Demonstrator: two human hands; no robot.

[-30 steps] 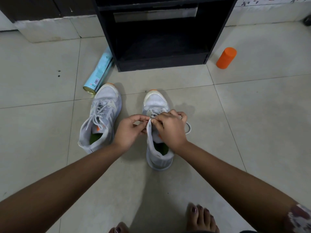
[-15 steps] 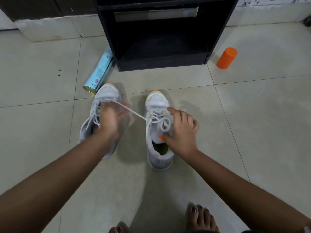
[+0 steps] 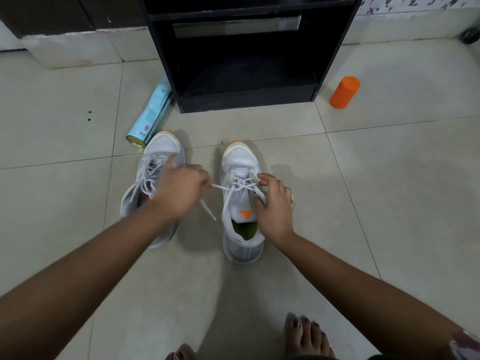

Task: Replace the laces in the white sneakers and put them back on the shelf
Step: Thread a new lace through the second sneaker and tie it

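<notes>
Two white sneakers with orange toe tips stand side by side on the tiled floor, toes toward the shelf. The right sneaker [image 3: 240, 162] has a white lace [image 3: 220, 187] through its upper eyelets. My left hand [image 3: 179, 189] pinches one end of that lace and holds it out to the left, above the left sneaker [image 3: 162, 146]. The lace's loose tip hangs below that hand. My right hand [image 3: 274, 203] grips the right sneaker's collar and lace at its right side. The black shelf [image 3: 246, 97] stands open just beyond the shoes.
A light blue spray can [image 3: 152, 115] lies on the floor against the shelf's left side, touching the left sneaker's toe. An orange cylinder [image 3: 345, 92] stands right of the shelf. My bare feet [image 3: 305, 336] are at the bottom edge.
My hands came apart from the middle of the right sneaker. The left hand drew the lace end out to the left, then came back slightly toward the shoe. The right hand settled on the shoe's right side.
</notes>
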